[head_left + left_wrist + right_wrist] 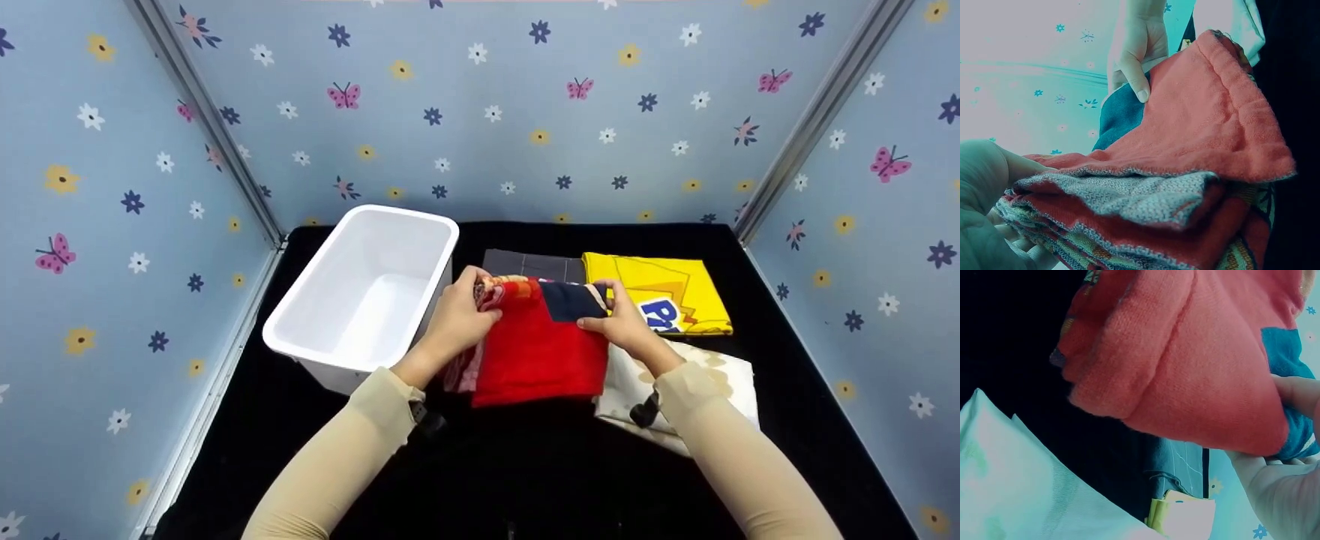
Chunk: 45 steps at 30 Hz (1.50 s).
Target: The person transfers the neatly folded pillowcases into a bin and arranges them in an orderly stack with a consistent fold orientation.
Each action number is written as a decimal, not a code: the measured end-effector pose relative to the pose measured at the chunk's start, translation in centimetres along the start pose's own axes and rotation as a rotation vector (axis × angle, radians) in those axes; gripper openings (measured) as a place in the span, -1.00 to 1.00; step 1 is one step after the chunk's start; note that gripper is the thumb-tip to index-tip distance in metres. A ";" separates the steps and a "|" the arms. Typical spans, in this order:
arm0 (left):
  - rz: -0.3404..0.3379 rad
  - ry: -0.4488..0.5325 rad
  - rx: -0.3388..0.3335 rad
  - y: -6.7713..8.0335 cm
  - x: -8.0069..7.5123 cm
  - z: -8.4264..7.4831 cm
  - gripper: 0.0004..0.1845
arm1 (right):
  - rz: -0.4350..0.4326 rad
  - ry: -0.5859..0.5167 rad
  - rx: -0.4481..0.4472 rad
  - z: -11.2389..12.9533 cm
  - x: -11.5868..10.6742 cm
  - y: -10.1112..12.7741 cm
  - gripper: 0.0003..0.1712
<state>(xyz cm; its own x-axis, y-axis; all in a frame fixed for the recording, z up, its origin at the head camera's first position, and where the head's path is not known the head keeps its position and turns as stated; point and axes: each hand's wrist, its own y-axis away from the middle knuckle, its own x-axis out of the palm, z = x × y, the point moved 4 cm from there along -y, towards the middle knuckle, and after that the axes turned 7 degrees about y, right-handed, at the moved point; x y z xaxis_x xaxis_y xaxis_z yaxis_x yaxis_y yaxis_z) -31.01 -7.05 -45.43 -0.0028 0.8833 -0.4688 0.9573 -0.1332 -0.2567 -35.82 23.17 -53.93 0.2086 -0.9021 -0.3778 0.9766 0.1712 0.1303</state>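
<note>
A folded red towel (540,352) with a dark blue patch hangs between both hands, above the black surface. My left hand (465,311) grips its upper left edge, thumb on top and fingers beneath. In the left wrist view, several stacked layers of the towel (1185,124) show grey and patterned undersides near that hand (982,191). At the upper right corner, my right hand (626,319) pinches the towel by the blue patch, with the thumb (1297,394) on the near face and fingers behind.
A white plastic bin (360,300) stands left of the towel. Behind it lies a folded dark grey cloth (525,262), beside a folded yellow printed cloth (675,289). A folded white patterned cloth (731,382) lies at the right, under the right forearm. Flowered panels (480,150) enclose the black surface.
</note>
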 end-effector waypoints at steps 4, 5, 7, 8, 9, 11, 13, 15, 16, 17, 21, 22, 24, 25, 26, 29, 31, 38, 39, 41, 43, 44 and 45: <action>-0.002 0.041 0.023 -0.4 -0.1 0.6 -0.51 | -0.011 -0.006 -0.013 0.1 0.1 -0.1 -0.04; -0.001 0.047 0.018 -0.5 -0.2 0.5 -0.51 | -0.015 -0.012 -0.013 0.1 0.1 -0.1 -0.05; 0.007 0.067 0.005 -0.5 -0.4 0.3 -0.51 | -0.023 -0.019 -0.018 0.2 0.1 -0.1 -0.05; 0.011 0.068 -0.017 -0.3 -0.7 -0.6 -0.51 | -0.025 -0.024 -0.019 0.1 0.1 -0.2 -0.04; 0.015 0.074 -0.025 -0.3 -0.8 -0.8 -0.51 | -0.030 -0.027 -0.016 0.1 0.1 -0.2 -0.04; 0.023 0.089 -0.034 -0.5 -1.1 -1.1 -0.52 | -0.036 -0.033 -0.010 0.1 0.0 -0.2 -0.03; 0.027 0.102 -0.038 -0.6 -1.3 -1.4 -0.52 | -0.034 -0.038 -0.001 0.1 0.0 -0.2 0.00; 0.023 0.116 -0.038 -0.9 -1.6 -1.7 -0.52 | -0.033 -0.048 0.009 0.2 0.0 -0.2 0.02; 0.018 0.128 -0.036 -1.0 -1.7 -1.8 -0.53 | -0.033 -0.056 0.017 0.2 0.0 -0.2 0.03; 0.010 0.140 -0.034 -1.1 -1.8 -1.9 -0.53 | -0.035 -0.063 0.023 0.2 0.0 -0.2 0.04; -0.013 0.205 -0.027 -1.7 -2.2 -2.4 -0.55 | -0.046 -0.100 0.047 0.4 0.0 -0.2 0.04; -0.018 0.219 -0.027 -1.8 -2.3 -2.4 -0.55 | -0.049 -0.110 0.052 0.4 0.1 -0.2 0.02; -0.027 0.249 -0.033 -2.1 -2.5 -2.7 -0.56 | -0.059 -0.134 0.057 0.4 0.2 -0.2 -0.02; -0.032 0.262 -0.037 -2.1 -2.7 -2.8 -0.56 | -0.063 -0.144 0.059 0.4 0.2 -0.2 -0.04; -0.039 0.276 -0.042 -2.2 -2.8 -2.9 -0.57 | -0.067 -0.159 0.056 0.4 0.3 -0.2 -0.07; -0.058 0.323 -0.056 -2.5 -3.0 -3.2 -0.59 | -0.085 -0.216 0.040 0.4 0.6 -0.2 -0.17; -0.069 0.348 -0.061 -2.7 -3.0 -3.4 -0.60 | -0.093 -0.260 0.024 0.4 0.8 -0.2 -0.22; -0.093 0.412 -0.046 -3.1 -3.2 -4.0 -0.62 | -0.068 -0.462 -0.002 0.1 1.9 -0.2 -0.25; -0.099 0.423 -0.043 -3.2 -3.2 -4.1 -0.62 | -0.058 -0.473 0.000 0.1 2.1 -0.2 -0.24; -0.109 0.439 -0.043 -3.2 -3.3 -4.3 -0.62 | -0.042 -0.479 0.012 0.1 2.3 -0.1 -0.19; -0.116 0.454 -0.046 -3.3 -3.3 -4.5 -0.62 | -0.032 -0.481 0.027 0.0 2.6 0.0 -0.12; -0.119 0.459 -0.047 -3.3 -3.4 -4.6 -0.62 | -0.028 -0.482 0.034 0.0 2.7 0.1 -0.09; -0.121 0.462 -0.047 -3.3 -3.4 -4.7 -0.62 | -0.022 -0.488 0.038 0.0 2.8 0.1 -0.06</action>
<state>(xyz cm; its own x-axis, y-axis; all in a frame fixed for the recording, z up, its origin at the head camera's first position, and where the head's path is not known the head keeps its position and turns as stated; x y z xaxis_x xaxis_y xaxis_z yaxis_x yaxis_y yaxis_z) -32.81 -7.49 -38.98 0.0033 0.9999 -0.0106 0.9700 -0.0058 -0.2429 -35.13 20.69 -55.01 0.1301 -0.9872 0.0918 0.9759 0.1439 0.1641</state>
